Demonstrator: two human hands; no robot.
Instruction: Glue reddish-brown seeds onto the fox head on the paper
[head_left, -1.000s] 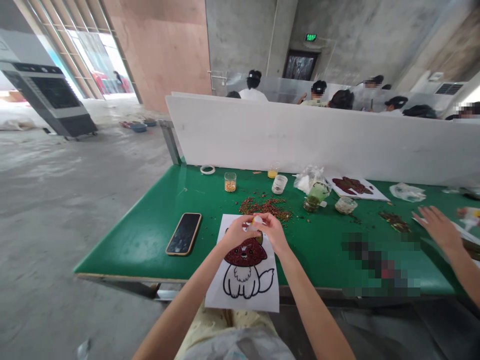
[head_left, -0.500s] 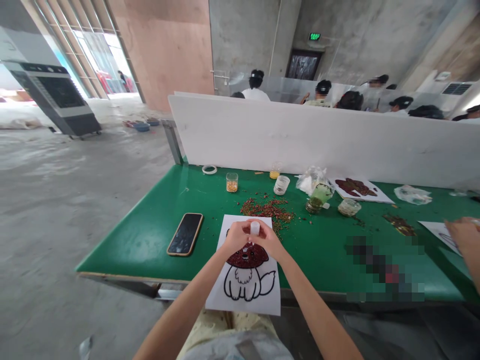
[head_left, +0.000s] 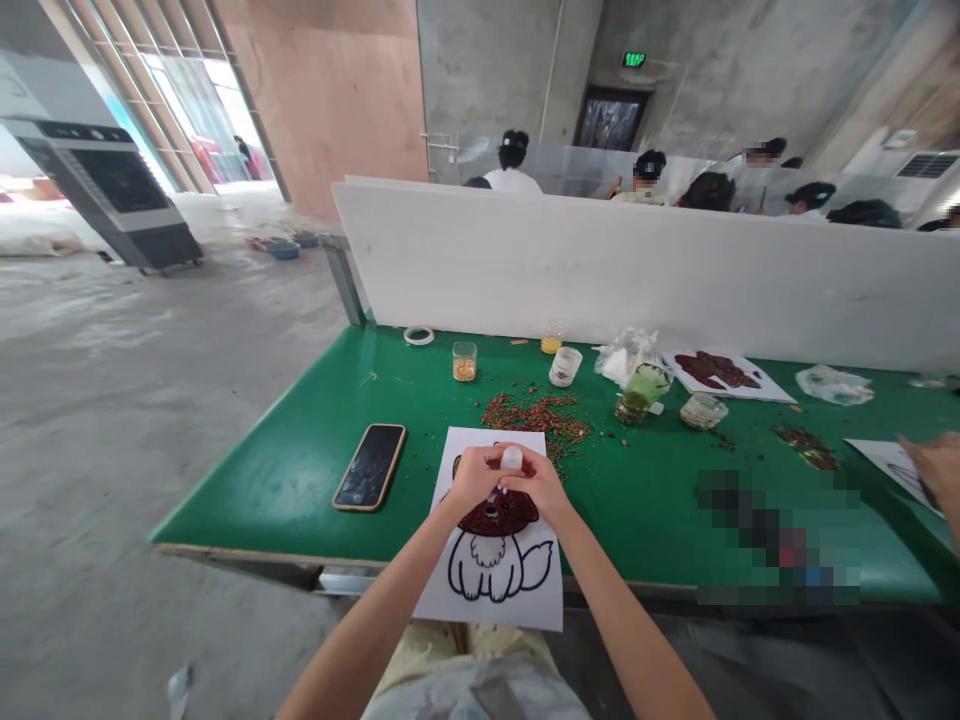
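You could read no text: the green sign [head_left: 633, 60] far beyond your hands [head_left: 506, 478] glowed over the door [head_left: 609, 124], its characters too small.

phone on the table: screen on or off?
Off. The phone lies flat, face up on the green table, left of the drawing sheet, and its screen is plain black.

you're looking at an evenly lit, fairly bright scene. daylight floods in from the windows [head_left: 202, 110] at ten o'clock, blown out to near white there. shadows on the green table [head_left: 300, 470] are soft and faint. wide-angle stretch bends the edges, strongest at three and nine o'clock. a pixelated patch sits at four o'clock; the centre stays sharp.
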